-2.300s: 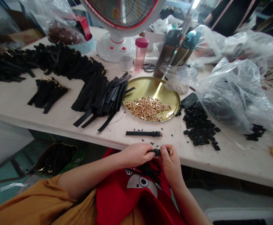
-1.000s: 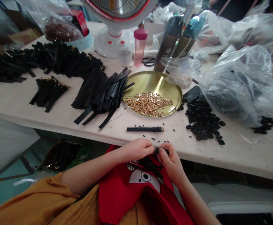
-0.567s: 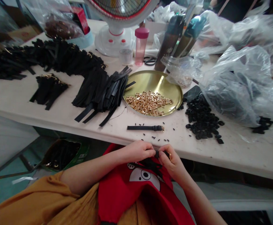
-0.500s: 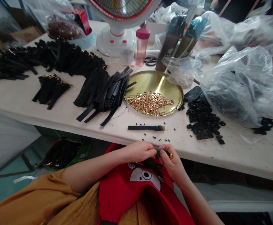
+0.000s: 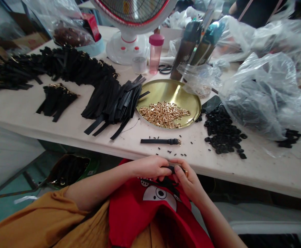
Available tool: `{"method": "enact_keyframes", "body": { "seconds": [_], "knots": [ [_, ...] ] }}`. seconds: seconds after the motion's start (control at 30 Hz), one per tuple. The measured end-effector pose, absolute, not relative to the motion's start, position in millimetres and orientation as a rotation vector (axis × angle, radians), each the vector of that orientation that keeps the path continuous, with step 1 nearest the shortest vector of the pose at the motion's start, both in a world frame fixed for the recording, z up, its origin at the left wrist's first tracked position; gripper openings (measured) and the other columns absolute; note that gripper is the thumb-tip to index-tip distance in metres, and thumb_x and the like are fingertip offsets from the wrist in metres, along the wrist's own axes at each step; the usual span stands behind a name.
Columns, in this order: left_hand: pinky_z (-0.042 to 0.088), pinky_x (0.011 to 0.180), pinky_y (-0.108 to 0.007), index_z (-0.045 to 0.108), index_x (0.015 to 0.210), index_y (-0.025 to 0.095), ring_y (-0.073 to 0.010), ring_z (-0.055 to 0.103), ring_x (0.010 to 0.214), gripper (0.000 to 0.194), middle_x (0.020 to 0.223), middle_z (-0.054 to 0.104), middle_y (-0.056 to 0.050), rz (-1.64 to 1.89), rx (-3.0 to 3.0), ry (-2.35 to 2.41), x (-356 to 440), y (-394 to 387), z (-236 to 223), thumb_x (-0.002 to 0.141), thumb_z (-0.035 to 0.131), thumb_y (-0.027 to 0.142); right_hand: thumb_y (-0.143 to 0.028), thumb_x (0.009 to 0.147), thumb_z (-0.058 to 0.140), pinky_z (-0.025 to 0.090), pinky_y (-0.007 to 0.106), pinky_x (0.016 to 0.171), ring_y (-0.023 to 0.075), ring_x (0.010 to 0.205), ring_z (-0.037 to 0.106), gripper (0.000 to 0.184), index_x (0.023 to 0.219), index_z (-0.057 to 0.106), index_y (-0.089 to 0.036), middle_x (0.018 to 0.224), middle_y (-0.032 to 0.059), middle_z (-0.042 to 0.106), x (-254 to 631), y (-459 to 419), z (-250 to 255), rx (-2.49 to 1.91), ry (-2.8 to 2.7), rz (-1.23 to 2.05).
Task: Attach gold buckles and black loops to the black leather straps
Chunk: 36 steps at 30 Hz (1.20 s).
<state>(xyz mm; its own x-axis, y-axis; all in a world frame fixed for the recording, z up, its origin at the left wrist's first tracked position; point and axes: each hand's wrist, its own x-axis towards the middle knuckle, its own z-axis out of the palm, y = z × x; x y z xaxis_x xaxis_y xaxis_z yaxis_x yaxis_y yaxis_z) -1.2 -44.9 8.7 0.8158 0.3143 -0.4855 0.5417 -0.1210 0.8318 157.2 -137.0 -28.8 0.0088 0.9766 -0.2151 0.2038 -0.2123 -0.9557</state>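
Black straps, long heap at far left [image 5: 70, 65]: massed in quantity, with gold glints along it; in my judgement, buckles already fitted.
Small strap bundle [image 5: 57, 100]: laid apart in front of that heap, gold at its upper edge; apparently also done.
Loose black strips [image 5: 109, 106]: fanned toward the table edge, no metal seen on the near ends; likely awaiting work.
Left hand [image 5: 154, 168]: fingers closed on the held strap, thumb along it.
Lone buckled strap [image 5: 158, 141]: flat on the table just beyond the hands, buckle end to the right; looks complete.
Brass-coloured tray [image 5: 163, 88]: carries a loose pile of gold buckles [image 5: 163, 113], a fair stock left to use.
Held strap [image 5: 171, 168]: between both hands over the wearer's lap, gold metal at its right end; judged partway through.
Right hand [image 5: 188, 177]: clamped by thumb and fingers near the metal end, close to the left.
Small black pieces [image 5: 220, 131]: heaped right of the tray, some ring-shaped; plenty unused.
Table surface [image 5: 18, 110]: pale, strewn with tiny dark bits before the tray.
Room: under-table bin [image 5: 67, 170] at left, white fan [image 5: 127, 50], pink-lidded bottle [image 5: 155, 55], crumpled clear plastic [image 5: 266, 93] at right.
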Motion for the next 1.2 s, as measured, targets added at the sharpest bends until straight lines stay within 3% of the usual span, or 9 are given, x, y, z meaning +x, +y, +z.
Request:
{"method": "enact_keyframes", "body": {
  "seconds": [0.13,0.3,0.47,0.6,0.83,1.2],
  "knots": [
    [0.035,0.048,-0.018,0.056,0.067,0.015,-0.0079,0.048,0.050,0.029,0.058,0.056,0.002,-0.251,1.714,0.673,-4.3,-37.9,10.7,0.081,0.038,0.034,-0.037,0.086,0.039,0.032,0.023,0.042,0.0110,0.043,0.041,0.030,0.107,0.049,-0.018,0.051,-0.0055,0.045,162.5,-133.8,-32.6,-1.642,-1.358,1.049],
    [0.036,0.046,-0.018,0.052,0.068,0.015,-0.0073,0.049,0.047,0.028,0.059,0.057,0.002,-0.227,1.586,0.678,3.6,-37.9,13.4,0.082,0.038,0.034,-0.034,0.086,0.038,0.040,0.027,0.055,0.0137,0.055,0.052,0.025,0.102,0.051,-0.020,0.071,0.0014,0.059,168.5,-128.8,-34.5,-1.661,-1.523,0.909],
    [0.036,0.045,-0.018,0.053,0.071,0.014,-0.0074,0.051,0.048,0.027,0.061,0.058,0.001,-0.237,1.541,0.683,12.1,-38.5,18.8,0.082,0.039,0.035,-0.035,0.086,0.037,0.042,0.027,0.057,0.0150,0.061,0.054,0.024,0.097,0.053,-0.020,0.074,0.0022,0.059,167.9,-128.0,-36.4,-1.602,-1.413,0.997],
    [0.034,0.044,-0.018,0.055,0.072,0.015,-0.0078,0.048,0.046,0.023,0.059,0.055,0.002,-0.279,1.660,0.675,8.8,-31.7,17.1,0.079,0.042,0.033,-0.037,0.087,0.037,0.037,0.024,0.047,0.0120,0.049,0.044,0.025,0.097,0.051,-0.019,0.060,-0.0027,0.049,161.0,-127.9,-33.5,-1.688,-1.228,0.936],
    [0.032,0.044,-0.019,0.054,0.068,0.015,-0.0082,0.043,0.047,0.020,0.054,0.047,0.004,-0.190,1.632,0.710,7.8,-33.9,6.7,0.074,0.043,0.031,-0.036,0.087,0.036,0.031,0.025,0.044,0.0115,0.045,0.038,0.025,0.097,0.050,-0.019,0.058,-0.0037,0.045,158.6,-127.0,-35.1,-1.703,-1.276,0.895],
    [0.033,0.047,-0.018,0.056,0.073,0.016,-0.0086,0.044,0.052,0.019,0.061,0.053,0.002,-0.190,1.696,0.680,2.9,-40.6,5.5,0.073,0.041,0.028,-0.034,0.088,0.034,0.035,0.025,0.048,0.0126,0.049,0.044,0.024,0.097,0.050,-0.018,0.059,-0.0025,0.048,155.6,-129.9,-33.2,-1.769,-1.334,0.798]
  ]
}}
